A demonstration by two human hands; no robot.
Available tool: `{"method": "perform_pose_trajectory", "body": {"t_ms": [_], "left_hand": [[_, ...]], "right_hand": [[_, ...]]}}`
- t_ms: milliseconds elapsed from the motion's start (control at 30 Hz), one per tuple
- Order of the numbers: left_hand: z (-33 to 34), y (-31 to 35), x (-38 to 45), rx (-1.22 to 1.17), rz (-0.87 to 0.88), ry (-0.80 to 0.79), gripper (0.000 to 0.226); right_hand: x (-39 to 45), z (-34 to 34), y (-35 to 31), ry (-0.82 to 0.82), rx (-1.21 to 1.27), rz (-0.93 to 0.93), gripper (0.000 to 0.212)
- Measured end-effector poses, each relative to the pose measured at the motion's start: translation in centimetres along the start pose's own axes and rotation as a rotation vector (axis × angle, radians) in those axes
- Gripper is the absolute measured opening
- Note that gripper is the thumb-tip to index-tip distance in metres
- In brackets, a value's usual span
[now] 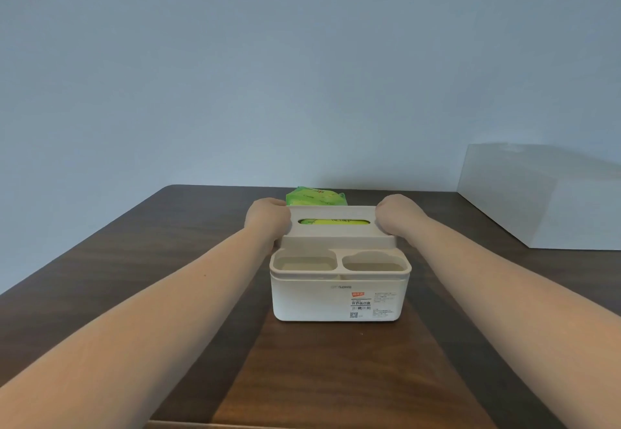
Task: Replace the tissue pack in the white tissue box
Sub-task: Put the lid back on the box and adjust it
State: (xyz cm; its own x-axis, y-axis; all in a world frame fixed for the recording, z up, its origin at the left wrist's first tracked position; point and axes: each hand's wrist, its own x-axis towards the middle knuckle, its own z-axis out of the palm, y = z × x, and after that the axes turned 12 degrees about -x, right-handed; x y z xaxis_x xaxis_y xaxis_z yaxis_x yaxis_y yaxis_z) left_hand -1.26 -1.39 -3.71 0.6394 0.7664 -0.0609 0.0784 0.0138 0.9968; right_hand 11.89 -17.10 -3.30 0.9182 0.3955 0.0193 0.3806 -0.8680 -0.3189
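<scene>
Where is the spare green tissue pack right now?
In the head view, the green tissue pack lies on the table directly behind the white tissue box.

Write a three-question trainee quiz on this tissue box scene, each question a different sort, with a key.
1. True or false: both hands grip the ends of the lid of the white tissue box.
2. Multiple choice: what shows through the lid's slot? A) white tissue B) a green pack C) nothing.
3. Short answer: where does the spare green tissue pack lie?

Key
1. True: the left hand and the right hand each hold one end of the lid.
2. B: green packaging is visible through the slot.
3. On the wooden table, just behind the box, partly hidden by it.
</scene>
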Motion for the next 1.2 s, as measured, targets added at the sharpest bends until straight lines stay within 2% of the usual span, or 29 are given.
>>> {"method": "perform_pose_trajectory", "body": {"t_ms": [167,233,267,367,433,700,1200], "left_hand": [[-1.5,-1.1,-2.5,-0.028,-0.020,-0.208,0.021],[-2.7,-2.4,-3.7,-0.071,-0.030,-0.294,0.027],[-3.3,-2.9,-4.5,-0.110,-0.055,-0.339,0.028],[-4.6,-4.3,-5.4,-0.118,-0.072,-0.449,0.029],[-5.2,-4.5,-6.0,-0.115,-0.064,-0.438,0.027],[-4.8,-4.1,-7.2,-0.110,-0.049,-0.321,0.019],[-4.6,-4.4,-6.7,0.033,-0.033,-0.257,0.027]], "right_hand": [[-3.4,-1.1,0.9,-0.103,0.209,0.009,0.048],[-5.2,-1.4,2.0,-0.188,0.341,-0.026,0.049],[-6.0,-1.6,2.7,-0.244,0.405,-0.045,0.048],[-7.2,-1.7,4.7,-0.378,0.514,-0.103,0.025],[-7.5,-1.2,5.7,-0.406,0.521,-0.112,0.025],[-8.4,-0.5,5.2,-0.338,0.579,-0.036,0.024],[-9.0,-0.7,4.8,-0.349,0.517,-0.017,0.023]]}}
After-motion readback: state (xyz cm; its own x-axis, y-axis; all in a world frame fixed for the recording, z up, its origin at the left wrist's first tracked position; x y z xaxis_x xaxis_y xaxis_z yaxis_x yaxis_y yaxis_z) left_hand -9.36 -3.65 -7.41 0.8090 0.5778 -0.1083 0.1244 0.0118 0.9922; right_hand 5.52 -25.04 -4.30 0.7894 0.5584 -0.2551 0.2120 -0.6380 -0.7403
